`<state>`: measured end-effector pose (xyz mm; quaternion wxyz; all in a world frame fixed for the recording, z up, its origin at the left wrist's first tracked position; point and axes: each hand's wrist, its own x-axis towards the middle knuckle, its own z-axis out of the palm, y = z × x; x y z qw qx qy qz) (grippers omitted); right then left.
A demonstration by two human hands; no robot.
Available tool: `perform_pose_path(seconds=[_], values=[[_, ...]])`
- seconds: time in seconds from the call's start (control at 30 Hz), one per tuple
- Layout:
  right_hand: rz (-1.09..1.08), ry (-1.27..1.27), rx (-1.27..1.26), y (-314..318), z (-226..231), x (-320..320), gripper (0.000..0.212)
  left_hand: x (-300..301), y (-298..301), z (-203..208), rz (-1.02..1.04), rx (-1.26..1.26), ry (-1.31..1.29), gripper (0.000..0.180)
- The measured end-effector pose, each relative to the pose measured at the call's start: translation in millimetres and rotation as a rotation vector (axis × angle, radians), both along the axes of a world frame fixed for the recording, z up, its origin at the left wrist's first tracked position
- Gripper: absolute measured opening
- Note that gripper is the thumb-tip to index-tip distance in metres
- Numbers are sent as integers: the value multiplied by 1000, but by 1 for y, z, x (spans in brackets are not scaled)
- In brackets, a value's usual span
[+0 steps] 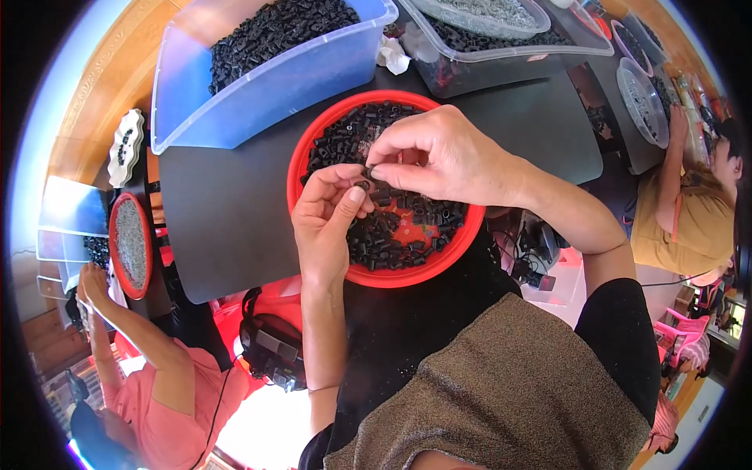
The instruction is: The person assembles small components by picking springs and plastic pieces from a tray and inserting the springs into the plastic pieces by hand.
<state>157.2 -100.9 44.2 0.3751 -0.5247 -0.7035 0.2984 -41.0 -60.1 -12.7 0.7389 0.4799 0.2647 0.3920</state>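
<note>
Over a round red tray (392,278) my two hands meet, fingertips nearly touching. My left hand (323,219) pinches a small black cylindrical plastic part (363,186) between thumb and fingers. Right beside it, my right hand (454,160) has its thumb and forefinger closed on a tiny dark piece; its kind is too small to make out. Many loose black plastic parts (427,210) lie in the tray beneath, and the tray's patterned bottom shows through near the middle. A few small clear pieces lie behind my fingers, partly hidden.
A translucent blue bin (305,90) of black parts stands at the back left. Behind to the right is a clear bin (501,59) with a bowl of clear pieces (501,12) on it. Co-workers sit left (168,392) and right (685,223). The dark tabletop (227,211) surrounds the tray.
</note>
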Motion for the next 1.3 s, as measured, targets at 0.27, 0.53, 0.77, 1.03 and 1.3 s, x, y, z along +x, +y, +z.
perform_pose_path(seconds=[0.27,0.53,0.77,1.03,1.3], values=[[-33,338,-364,-7,-14,-6,13,0,-1,-1,-9,90,103,11],[-32,477,-454,-9,-15,-7,15,1,-3,3,-55,87,103,8],[3,503,-448,-10,-17,-5,15,0,-3,1,-51,96,114,7],[-51,457,-418,-15,-16,-8,13,2,-5,1,-48,125,130,8],[-10,705,-521,-11,-23,-4,11,6,-7,6,-48,204,175,9]])
